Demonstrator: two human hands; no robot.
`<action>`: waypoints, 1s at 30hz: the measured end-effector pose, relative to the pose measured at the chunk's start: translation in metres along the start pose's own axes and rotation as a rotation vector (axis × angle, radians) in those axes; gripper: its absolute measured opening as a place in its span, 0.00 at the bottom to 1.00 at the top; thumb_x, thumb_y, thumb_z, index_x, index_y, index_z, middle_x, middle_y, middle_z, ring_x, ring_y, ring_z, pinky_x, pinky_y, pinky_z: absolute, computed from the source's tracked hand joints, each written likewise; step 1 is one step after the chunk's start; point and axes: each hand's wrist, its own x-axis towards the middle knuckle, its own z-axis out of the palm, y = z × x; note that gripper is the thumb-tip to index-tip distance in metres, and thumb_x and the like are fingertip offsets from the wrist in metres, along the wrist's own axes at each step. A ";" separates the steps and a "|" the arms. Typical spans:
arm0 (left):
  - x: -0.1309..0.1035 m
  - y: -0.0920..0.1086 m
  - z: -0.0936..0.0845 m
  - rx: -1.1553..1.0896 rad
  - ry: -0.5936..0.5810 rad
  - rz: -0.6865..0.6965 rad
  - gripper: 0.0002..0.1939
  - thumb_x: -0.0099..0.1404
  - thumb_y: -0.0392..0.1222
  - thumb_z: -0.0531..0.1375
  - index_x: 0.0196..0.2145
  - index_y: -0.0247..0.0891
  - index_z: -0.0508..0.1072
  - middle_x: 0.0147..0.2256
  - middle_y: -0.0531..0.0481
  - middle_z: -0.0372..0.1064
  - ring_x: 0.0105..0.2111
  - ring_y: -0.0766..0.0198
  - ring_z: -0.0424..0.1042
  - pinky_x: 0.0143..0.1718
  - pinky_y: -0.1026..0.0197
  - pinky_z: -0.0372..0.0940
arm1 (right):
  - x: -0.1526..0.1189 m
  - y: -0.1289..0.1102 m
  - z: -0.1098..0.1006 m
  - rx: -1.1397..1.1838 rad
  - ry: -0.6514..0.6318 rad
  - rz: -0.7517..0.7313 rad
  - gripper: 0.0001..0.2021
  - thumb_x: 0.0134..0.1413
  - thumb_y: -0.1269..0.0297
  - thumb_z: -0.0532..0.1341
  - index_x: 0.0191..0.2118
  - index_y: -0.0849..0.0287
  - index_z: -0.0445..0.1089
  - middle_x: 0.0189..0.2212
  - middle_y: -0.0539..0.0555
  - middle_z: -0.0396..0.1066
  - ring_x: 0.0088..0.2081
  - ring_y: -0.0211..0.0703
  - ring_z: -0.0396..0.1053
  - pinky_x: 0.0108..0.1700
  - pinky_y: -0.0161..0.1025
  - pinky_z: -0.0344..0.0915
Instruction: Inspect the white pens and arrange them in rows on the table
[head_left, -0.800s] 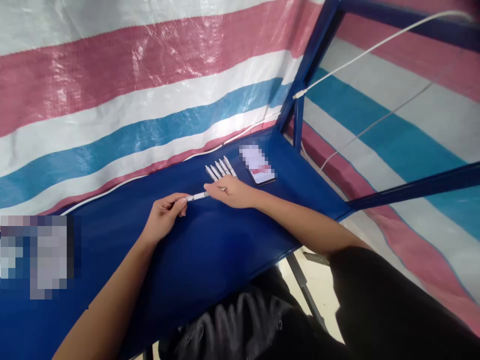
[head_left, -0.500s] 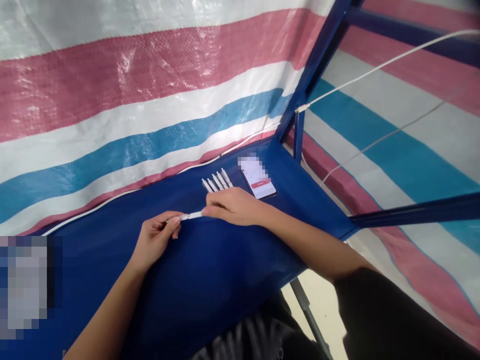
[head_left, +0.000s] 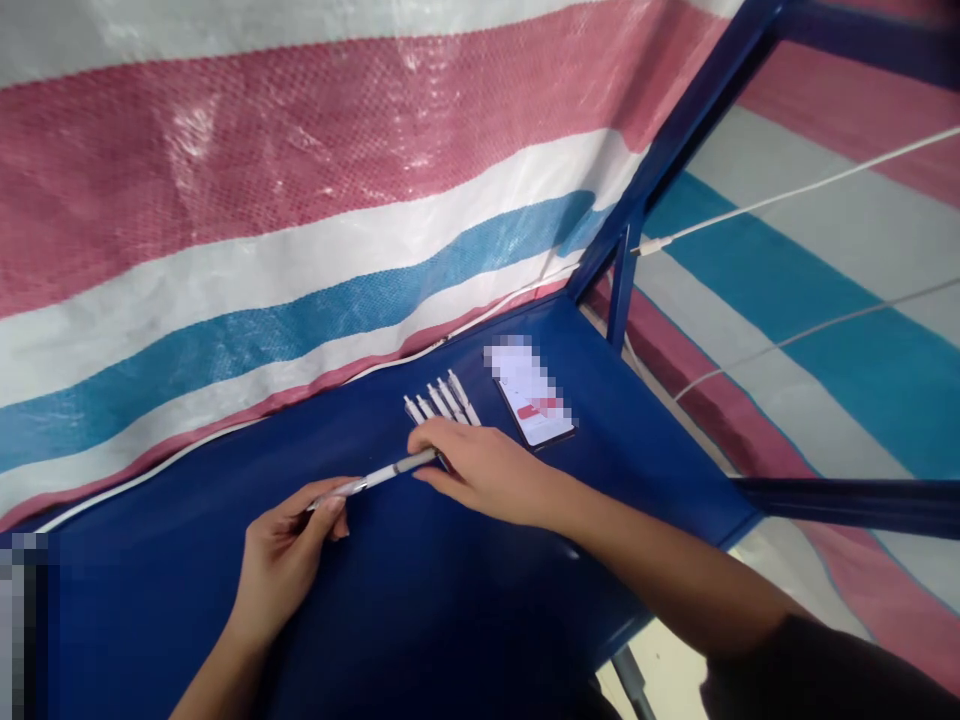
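Head view shows two bare hands which hold one white pen [head_left: 381, 476] between them, a little above the blue counter [head_left: 420, 600] or close to its surface; the exact height I cannot tell. The left hand [head_left: 277, 565] pinches one end of this pen between its thumb and bent fingers [head_left: 325, 518], and these fingers are pressed together on it. The right hand [head_left: 491, 475] has its thumb and forefinger closed around the other end, next to the grey part, and this end is partly hidden by the hand. The pen lies slantwise, its right end farther from the person than its left end. Just beyond the right fingers, a row of white pens [head_left: 442, 398] rests side by side on the counter, their lower parts covered by the hand. To the right of this row, also beyond the right hand, lies a phone [head_left: 534, 400] with lit screen, partly pixelated. Farther beyond the fingers, a white cable [head_left: 225, 428] runs along the back edge, before a striped sheet [head_left: 300, 150] of red, white and blue. Right of the phone stands a blue frame [head_left: 621, 300], and near it hangs a white cable with a plug [head_left: 652, 246].
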 end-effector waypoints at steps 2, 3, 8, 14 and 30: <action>0.001 0.006 0.002 -0.001 0.014 0.013 0.15 0.72 0.52 0.68 0.43 0.39 0.89 0.23 0.54 0.71 0.23 0.67 0.70 0.26 0.66 0.65 | 0.002 0.000 -0.003 0.072 0.008 -0.006 0.15 0.72 0.60 0.69 0.59 0.54 0.71 0.56 0.58 0.78 0.49 0.46 0.78 0.50 0.41 0.70; 0.002 0.009 0.003 -0.006 0.013 0.019 0.14 0.72 0.51 0.68 0.43 0.39 0.89 0.23 0.54 0.71 0.23 0.67 0.70 0.27 0.66 0.66 | 0.003 0.000 -0.004 0.091 0.002 0.032 0.13 0.74 0.57 0.68 0.57 0.55 0.72 0.53 0.57 0.79 0.47 0.47 0.79 0.50 0.42 0.70; 0.007 0.014 0.006 -0.052 0.013 0.017 0.11 0.72 0.47 0.68 0.43 0.40 0.89 0.24 0.53 0.74 0.23 0.67 0.72 0.28 0.67 0.69 | 0.011 0.004 -0.006 0.166 0.015 0.040 0.07 0.75 0.60 0.65 0.51 0.56 0.73 0.48 0.57 0.80 0.47 0.47 0.78 0.50 0.42 0.70; 0.006 0.014 0.009 -0.084 -0.007 -0.004 0.11 0.71 0.47 0.69 0.43 0.40 0.89 0.24 0.53 0.75 0.23 0.66 0.72 0.28 0.65 0.70 | 0.008 0.011 -0.008 0.268 0.068 0.083 0.17 0.79 0.54 0.59 0.37 0.57 0.71 0.28 0.48 0.73 0.30 0.39 0.70 0.40 0.39 0.65; 0.010 0.018 0.020 -0.157 -0.118 0.037 0.28 0.73 0.66 0.64 0.29 0.38 0.82 0.19 0.52 0.68 0.19 0.67 0.63 0.24 0.62 0.60 | 0.017 0.029 -0.001 0.919 0.364 -0.102 0.14 0.52 0.57 0.81 0.30 0.55 0.77 0.33 0.50 0.77 0.40 0.42 0.76 0.46 0.43 0.74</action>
